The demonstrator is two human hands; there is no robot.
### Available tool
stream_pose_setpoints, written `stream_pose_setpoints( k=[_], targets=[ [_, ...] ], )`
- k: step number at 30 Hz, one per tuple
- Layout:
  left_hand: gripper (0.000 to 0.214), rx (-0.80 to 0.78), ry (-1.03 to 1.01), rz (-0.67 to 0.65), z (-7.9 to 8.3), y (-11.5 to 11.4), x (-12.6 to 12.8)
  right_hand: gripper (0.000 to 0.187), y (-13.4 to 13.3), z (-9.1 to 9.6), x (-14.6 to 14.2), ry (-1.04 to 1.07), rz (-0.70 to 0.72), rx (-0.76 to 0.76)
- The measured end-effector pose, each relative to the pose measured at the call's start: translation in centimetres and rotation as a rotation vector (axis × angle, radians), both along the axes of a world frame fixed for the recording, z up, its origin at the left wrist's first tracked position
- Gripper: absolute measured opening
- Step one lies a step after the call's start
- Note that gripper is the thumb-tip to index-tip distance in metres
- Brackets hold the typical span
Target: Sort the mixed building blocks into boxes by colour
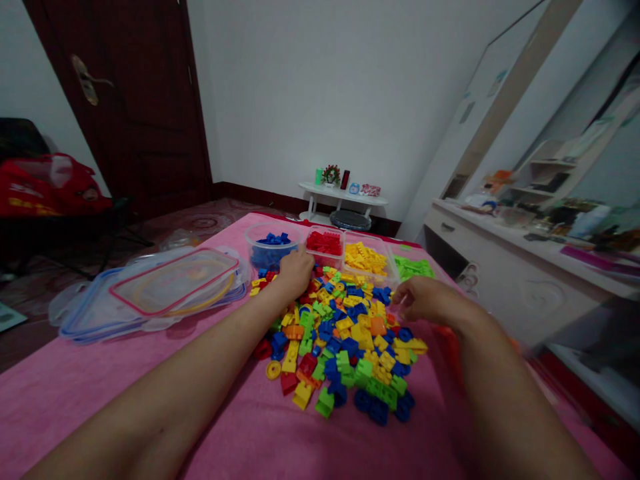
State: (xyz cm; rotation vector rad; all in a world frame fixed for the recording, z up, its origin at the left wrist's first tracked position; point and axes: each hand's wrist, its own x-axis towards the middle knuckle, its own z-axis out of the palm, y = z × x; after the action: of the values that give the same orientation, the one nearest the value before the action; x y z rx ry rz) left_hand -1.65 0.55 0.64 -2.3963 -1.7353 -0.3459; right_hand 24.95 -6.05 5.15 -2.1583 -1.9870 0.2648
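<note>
A heap of mixed toy building bricks [345, 333] in yellow, blue, green, red and orange is spread on the pink cloth [240, 427]. My left hand [297, 272] is at the heap's far left edge, beside the round tub [249, 250] of blue bricks [273, 250]. Its back faces me and hides the fingers. At the heap's right side is my right hand [420, 300], fingers curled together near some blue bricks; anything inside them is hidden. Behind the heap, clear boxes hold red bricks [324, 243], yellow bricks [367, 259] and green bricks [414, 267].
Clear lids [170, 280] with coloured rims lie stacked on the left of the cloth. Something orange-red [449, 347] is partly hidden by my right forearm. A dresser [500, 247] stands at right, a low white shelf [345, 195] by the far wall.
</note>
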Motion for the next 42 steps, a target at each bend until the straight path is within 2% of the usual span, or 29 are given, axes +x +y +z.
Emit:
stream_pose_setpoints(
  k=[4,7,11,15,19,21,23,27,30,33,35,38,42],
  targets=[
    [0.031,-0.017,-0.01,-0.02,0.2,-0.1,-0.1,0.031,-0.8,-0.1,0.2,0.067,0.013,-0.341],
    [0.029,-0.015,-0.014,-0.039,0.4,-0.1,-0.3,0.027,-0.8,-0.7,-0.5,0.064,0.014,-0.409],
    [0.027,-0.004,-0.011,-0.064,0.3,0.3,-0.5,0.027,-0.8,-1.1,-1.5,-0.055,0.081,-0.341],
    [0.026,-0.021,-0.067,-0.106,0.5,1.1,-0.9,0.027,-0.8,-0.3,-1.9,-0.179,0.12,-0.257],
    [0.024,-0.108,-0.154,-0.106,2.2,1.4,-1.5,0.016,-0.6,0.5,-3.1,-0.141,0.127,-0.033],
    [0.019,-0.19,-0.17,-0.153,3.4,1.1,-1.8,0.015,-0.4,0.3,-4.4,-0.093,0.151,0.097],
    [0.012,-0.273,-0.161,-0.221,4.5,0.6,-2.1,0.016,-0.2,-0.3,-5.8,-0.055,0.177,0.166],
    [0.011,-0.316,-0.196,-0.368,5.3,-0.2,-2.1,0.018,-0.1,-1.8,-7.5,-0.061,0.229,0.079],
    [0.018,-0.397,-0.249,-0.536,4.6,-0.7,-1.1,0.02,-0.2,-2.4,-7.7,-0.088,0.234,-0.004],
    [0.03,-0.497,-0.235,-0.639,3.5,-1.5,0.4,0.014,-0.4,-2.4,-7.5,-0.123,0.231,0.006],
    [0.035,-0.489,-0.183,-0.669,3.0,-2.0,1.3,0.011,-0.4,-2.1,-7.5,-0.132,0.222,0.051],
    [0.032,-0.44,-0.103,-0.643,2.9,-2.6,1.9,0.01,-0.6,-1.4,-7.8,-0.088,0.216,0.12],
    [0.024,-0.445,-0.035,-0.6,3.2,-2.5,1.6,0.014,-1.0,-1.0,-8.8,0.009,0.304,0.114]
  ],
)
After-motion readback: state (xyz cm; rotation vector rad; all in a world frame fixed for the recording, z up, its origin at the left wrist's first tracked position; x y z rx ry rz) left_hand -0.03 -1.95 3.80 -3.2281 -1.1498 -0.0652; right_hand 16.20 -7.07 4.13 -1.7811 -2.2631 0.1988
